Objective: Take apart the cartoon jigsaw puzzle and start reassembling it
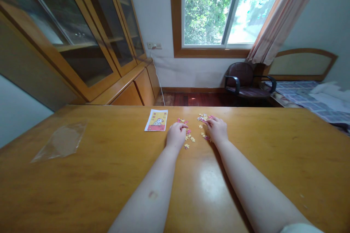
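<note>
Both bare hands reach to the middle of the wooden table, among small yellow, pink and white jigsaw pieces [193, 139]. My left hand [176, 133] rests on the left group, its fingers curled together over some pieces; what is under the fingertips is hidden. Opposite it, my right hand [218, 129] bends its fingers down at the edge of the right group [202, 117], touching the pieces there; I cannot make out a piece between the fingertips. Left of my left hand lies a picture card [157, 121] showing a white animal on yellow and pink.
A clear plastic bag [62, 140] lies flat on the table's left side. Beyond the table's far edge stand a glass-door cabinet [128, 76], a dark armchair [243, 80] and a bed [308, 91]. A white cable [157, 72] hangs from the wall socket.
</note>
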Demonstrator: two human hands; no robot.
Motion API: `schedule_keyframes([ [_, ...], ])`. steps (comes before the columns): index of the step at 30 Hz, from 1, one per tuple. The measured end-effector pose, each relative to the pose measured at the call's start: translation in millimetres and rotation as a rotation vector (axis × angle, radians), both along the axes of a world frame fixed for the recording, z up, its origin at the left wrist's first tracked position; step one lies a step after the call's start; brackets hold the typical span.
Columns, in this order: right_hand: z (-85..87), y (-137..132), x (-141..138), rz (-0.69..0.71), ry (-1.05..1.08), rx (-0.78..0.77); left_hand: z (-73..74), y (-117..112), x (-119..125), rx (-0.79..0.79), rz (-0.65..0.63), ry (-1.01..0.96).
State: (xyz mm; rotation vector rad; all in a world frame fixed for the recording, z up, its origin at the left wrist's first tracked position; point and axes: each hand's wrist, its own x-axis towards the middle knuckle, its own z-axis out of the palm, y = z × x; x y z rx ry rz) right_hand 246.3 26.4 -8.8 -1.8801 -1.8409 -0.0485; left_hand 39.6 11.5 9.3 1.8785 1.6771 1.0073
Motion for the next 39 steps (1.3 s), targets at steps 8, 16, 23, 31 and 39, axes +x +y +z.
schedule_keyframes([
  [8,2.9,-2,-5,0.171,-0.043,-0.093,-0.6,0,1,-0.011,0.005,0.005],
  [16,10.6,-4,3,0.13,-0.021,-0.127,1.2,0,0,-0.007,0.008,0.002],
  [23,15.6,-6,3,0.198,-0.076,-0.228,2.0,0,0,0.008,0.003,-0.009],
  [31,13.7,-3,-3,0.156,-0.058,-0.289,1.4,0,0,-0.006,0.009,-0.001],
  [39,16.7,-6,-6,0.127,-0.082,-0.315,-0.2,0,-1,0.006,0.008,-0.002],
])
